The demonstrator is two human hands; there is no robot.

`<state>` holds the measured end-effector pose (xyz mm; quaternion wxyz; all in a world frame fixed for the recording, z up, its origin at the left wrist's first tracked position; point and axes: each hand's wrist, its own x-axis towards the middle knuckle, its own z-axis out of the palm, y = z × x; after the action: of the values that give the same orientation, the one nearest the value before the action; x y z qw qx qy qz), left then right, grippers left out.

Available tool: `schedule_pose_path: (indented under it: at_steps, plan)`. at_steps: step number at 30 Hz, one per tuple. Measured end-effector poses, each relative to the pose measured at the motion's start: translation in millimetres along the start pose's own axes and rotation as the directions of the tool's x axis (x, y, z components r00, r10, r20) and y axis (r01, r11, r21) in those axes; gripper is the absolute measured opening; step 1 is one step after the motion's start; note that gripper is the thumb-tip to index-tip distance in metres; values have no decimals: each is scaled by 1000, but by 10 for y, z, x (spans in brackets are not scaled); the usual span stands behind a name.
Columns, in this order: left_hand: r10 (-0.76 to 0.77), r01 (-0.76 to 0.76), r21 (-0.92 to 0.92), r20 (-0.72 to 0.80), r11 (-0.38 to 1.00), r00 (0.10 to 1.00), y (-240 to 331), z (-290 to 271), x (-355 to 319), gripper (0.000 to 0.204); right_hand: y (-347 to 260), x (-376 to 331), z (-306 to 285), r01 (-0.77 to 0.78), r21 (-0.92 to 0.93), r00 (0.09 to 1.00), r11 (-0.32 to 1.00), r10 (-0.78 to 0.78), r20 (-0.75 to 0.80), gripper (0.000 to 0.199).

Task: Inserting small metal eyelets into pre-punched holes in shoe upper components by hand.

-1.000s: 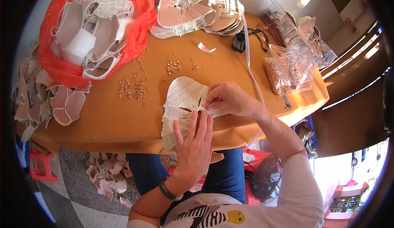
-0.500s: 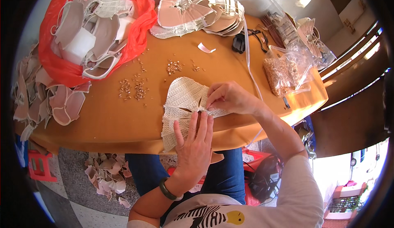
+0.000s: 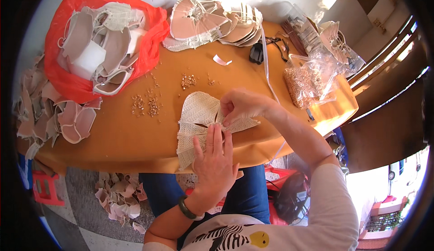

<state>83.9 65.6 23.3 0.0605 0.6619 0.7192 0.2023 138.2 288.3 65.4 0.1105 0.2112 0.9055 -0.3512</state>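
Observation:
A cream piece of herringbone-textured fabric [image 3: 196, 108], cut in a fan shape with slits near its middle, lies at the table's front edge. My left hand [image 3: 212, 163] rests flat on its near part, fingers stretched out and the tips close to the slits. Just right of those fingertips, my right hand [image 3: 239, 108] is closed in a pinch low over the piece. What sits between its thumb and finger is too small to make out. Beyond the piece lie small heaps of shiny copper-coloured bits [image 3: 188, 81], with more bits [image 3: 153, 105] to the left.
A red plastic bag [image 3: 151, 43] of cut pieces stands back left, beside a pile of beige pieces [image 3: 77, 120]. Stacked fan-shaped pieces [image 3: 194, 22] lie at the back. A clear bag of copper-coloured bits [image 3: 303, 86] is at right, and a white strap [image 3: 266, 70] crosses the table.
The whole view has shifted slightly. My right hand keeps its pinch near the slits, with its wrist and fingers turned a little. My left hand stays flat on the fabric piece.

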Motion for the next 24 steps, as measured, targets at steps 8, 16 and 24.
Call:
schedule_pose_path:
  at_steps: [8,16,24]
  plan:
    - [161,-161,-58,5,985,987,-182,-48,150,86,447,295,-64,104,90,788,991,-27,-615,16]
    - [354,-349,-266,-30,899,935,-397,-138,286,73,441,434,-65,46,-167,804,985,-136,-579,8]
    - [260,-260,-93,-12,961,966,-234,-73,205,74,171,-329,98,324,42,896,945,-293,-334,8]
